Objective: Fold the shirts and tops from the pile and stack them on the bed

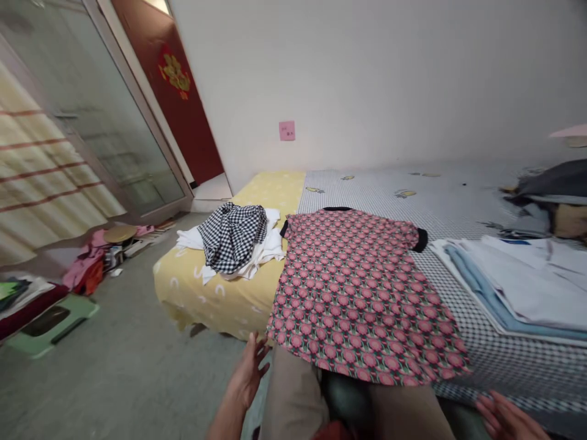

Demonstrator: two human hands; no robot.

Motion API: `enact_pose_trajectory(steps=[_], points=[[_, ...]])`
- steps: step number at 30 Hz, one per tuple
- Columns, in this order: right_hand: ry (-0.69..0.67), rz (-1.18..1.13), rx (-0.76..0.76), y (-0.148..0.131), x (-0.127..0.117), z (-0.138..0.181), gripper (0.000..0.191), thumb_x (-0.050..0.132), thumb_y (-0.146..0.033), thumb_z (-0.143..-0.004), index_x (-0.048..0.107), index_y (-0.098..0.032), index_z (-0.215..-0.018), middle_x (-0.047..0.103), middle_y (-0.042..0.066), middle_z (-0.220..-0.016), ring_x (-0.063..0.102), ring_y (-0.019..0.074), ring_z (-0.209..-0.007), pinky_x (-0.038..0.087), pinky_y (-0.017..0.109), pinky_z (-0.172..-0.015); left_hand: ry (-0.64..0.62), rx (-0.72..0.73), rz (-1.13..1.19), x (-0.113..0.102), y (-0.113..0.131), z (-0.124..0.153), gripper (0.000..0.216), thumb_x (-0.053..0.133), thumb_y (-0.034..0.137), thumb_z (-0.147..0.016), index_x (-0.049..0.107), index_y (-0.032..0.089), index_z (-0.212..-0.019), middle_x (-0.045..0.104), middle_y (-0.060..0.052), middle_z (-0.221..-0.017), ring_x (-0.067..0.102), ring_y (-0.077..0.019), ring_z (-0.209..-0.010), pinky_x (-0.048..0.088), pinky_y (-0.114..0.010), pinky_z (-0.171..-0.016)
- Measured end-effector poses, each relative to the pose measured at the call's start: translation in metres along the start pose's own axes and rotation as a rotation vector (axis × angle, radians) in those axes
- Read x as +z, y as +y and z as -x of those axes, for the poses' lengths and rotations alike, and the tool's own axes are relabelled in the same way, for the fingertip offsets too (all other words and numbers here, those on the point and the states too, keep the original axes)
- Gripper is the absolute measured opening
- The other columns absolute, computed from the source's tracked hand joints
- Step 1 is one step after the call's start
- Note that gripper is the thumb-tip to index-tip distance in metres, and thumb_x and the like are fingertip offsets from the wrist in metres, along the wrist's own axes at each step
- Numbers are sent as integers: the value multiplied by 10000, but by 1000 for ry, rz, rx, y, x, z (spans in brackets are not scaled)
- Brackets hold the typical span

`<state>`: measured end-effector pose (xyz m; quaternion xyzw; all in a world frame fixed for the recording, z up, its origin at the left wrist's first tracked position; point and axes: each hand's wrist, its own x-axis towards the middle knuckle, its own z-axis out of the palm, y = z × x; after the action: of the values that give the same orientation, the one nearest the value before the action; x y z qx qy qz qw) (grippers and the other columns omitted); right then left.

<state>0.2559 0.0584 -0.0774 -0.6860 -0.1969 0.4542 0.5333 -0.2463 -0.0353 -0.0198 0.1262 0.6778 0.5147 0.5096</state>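
Note:
A short-sleeved top (353,293) with pink flowers and black neckband and cuffs lies spread out, front edge of the bed beneath it. Its neckline points toward the wall and its hem reaches over my knees. Close to the hem's left corner is my left hand (250,370), fingers apart and holding nothing; whether a fingertip touches the cloth I cannot tell. My right hand (507,418) is low at the right, past the hem's other corner. Its fingers are stretched out, nothing is in them, and the picture's lower edge cuts it off.
Left of the top, a crumpled black-and-white checked garment (233,235) lies over white clothes (270,250) on the yellow bedcover (183,287). Folded white and blue clothes (527,281) are stacked at right, with dark clothes (559,183) behind. A green stool (68,324) bearing clothes stands on the floor.

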Motion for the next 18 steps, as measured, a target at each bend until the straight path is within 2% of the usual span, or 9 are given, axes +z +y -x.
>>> enact_pose_trajectory(steps=[2,5,8,11,14,18], points=[[35,-102,188,0,-11,-12,225,734,-414,-521,608,-344,-692,688,45,-735,718,290,-720,588,450,-714,-61,-10,28,9,18,1,671,225,671,-952,398,272,-1463,496,-127,-1520,537,-221,-1324,484,-427,-997],[-80,-203,298,-14,-5,-8,318,745,-487,-547,589,-319,-768,694,9,-729,731,284,-722,585,478,-730,-134,-26,24,26,38,-2,546,445,624,-924,568,268,-1319,578,-100,-1447,543,-242,-1305,474,-421,-995],[-228,-277,234,-32,23,4,499,786,-589,-535,602,-315,-909,749,-1,-869,741,272,-893,555,484,-866,-112,-63,44,40,48,-8,404,663,457,-848,658,238,-1187,685,-84,-1303,606,-243,-1220,496,-361,-936],[-327,-302,189,-44,53,15,571,839,-582,-506,619,-291,-945,769,6,-923,735,263,-922,545,477,-907,-16,-115,150,46,55,-6,308,655,339,-853,686,230,-1139,746,-60,-1177,671,-229,-1107,525,-342,-892],[-303,-327,144,-52,68,23,570,883,-462,-485,657,-254,-965,780,25,-942,730,270,-945,566,435,-881,1,-107,278,46,63,7,276,622,284,-867,691,227,-1128,772,-39,-1098,702,-211,-1041,549,-340,-902],[-227,-340,100,-57,62,19,544,872,-417,-479,698,-221,-956,786,50,-956,729,305,-951,607,412,-790,-10,-58,398,49,73,19,335,640,188,-802,684,209,-1134,787,-38,-1012,719,-220,-1009,570,-356,-919]])
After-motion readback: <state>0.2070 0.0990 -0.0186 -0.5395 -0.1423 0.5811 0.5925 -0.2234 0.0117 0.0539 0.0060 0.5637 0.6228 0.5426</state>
